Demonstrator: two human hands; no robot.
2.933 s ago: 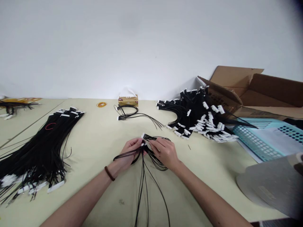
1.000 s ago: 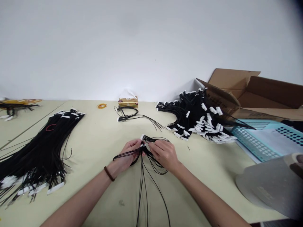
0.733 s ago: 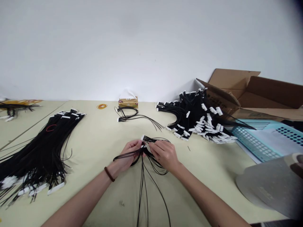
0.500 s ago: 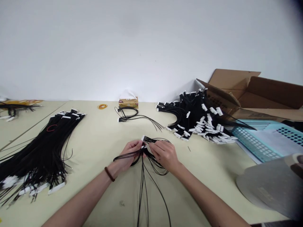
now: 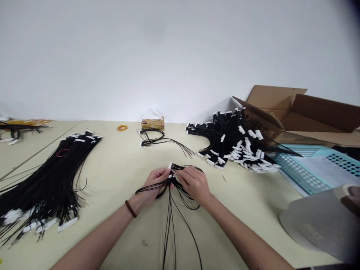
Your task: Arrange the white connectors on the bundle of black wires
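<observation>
Between my hands, just above the tabletop, is a black wire harness with white connectors. My left hand is closed on it, thumb near the white connectors, with several wires draped across the palm and wrist. My right hand pinches at the same spot from the right; its fingertips meet the wires beside a connector. Exactly what the right fingertips grip is too small to make out. Loose wires loop under the right hand, and others hang toward the table's near edge.
A thick bundle of black harnesses lies left. At the back are yellow rubber bands, a tissue box and a separate harness. To the right are a harness pile, a cardboard box, a teal basket and a grey container.
Both hands stay at nearly the same place on the harness, with only slight finger movement. The view has shifted a little.
</observation>
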